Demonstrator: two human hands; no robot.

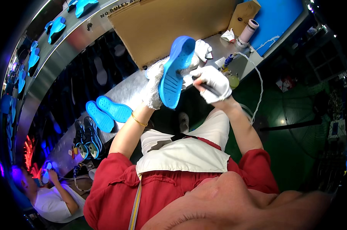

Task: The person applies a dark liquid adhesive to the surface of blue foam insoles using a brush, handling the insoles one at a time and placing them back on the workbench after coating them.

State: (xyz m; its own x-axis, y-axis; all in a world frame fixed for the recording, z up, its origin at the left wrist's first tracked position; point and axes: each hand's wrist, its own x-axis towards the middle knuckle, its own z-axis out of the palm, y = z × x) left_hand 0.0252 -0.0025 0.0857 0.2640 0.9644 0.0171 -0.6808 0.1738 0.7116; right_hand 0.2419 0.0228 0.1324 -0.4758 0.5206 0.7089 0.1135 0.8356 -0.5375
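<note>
Toward one to two o'clock stand a pale-pink cylindrical bottle and a rounded yellow-green container, contents unclear, while a brown cardboard carton at twelve hides its inside. Nearer at twelve, a bright-blue moulded shoe sole stands nearly upright, its left edge grasped by the white-gloved left hand with the forearm raised. At two, the white-gloved right hand, wrist bent inward, curls its fingers around a slim dark tool.

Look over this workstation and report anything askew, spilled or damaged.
Nothing looks spilled, and the blue shoe sole in the left hand shows no obvious damage. Slightly untidy: a white cord hangs loose past the edge of the bench, and a crumpled white scrap lies beside the pink tumbler.
</note>
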